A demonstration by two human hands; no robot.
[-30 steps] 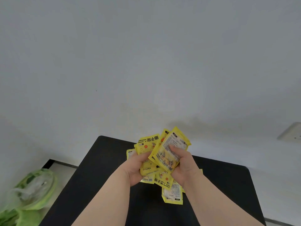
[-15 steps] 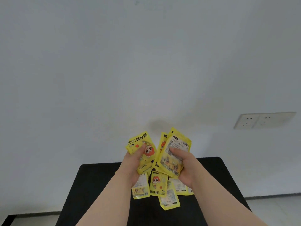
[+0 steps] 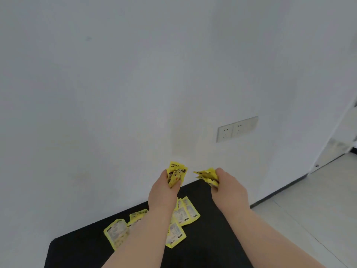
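Observation:
My left hand grips a small bunch of yellow snack packets, held upright above the far edge of the black table. My right hand grips another bunch of yellow packets, seen edge-on, a short gap to the right of the first. Several more yellow packets lie loose on the table below and behind my left forearm, with one packet further left. Part of that pile is hidden by my left arm.
A white wall stands right behind the table, with a double wall socket to the upper right. Light floor tiles and a dark skirting line lie to the right of the table.
My hands have pulled apart, each keeping its own bunch of packets. The view has swung to the right, and more loose packets show on the table.

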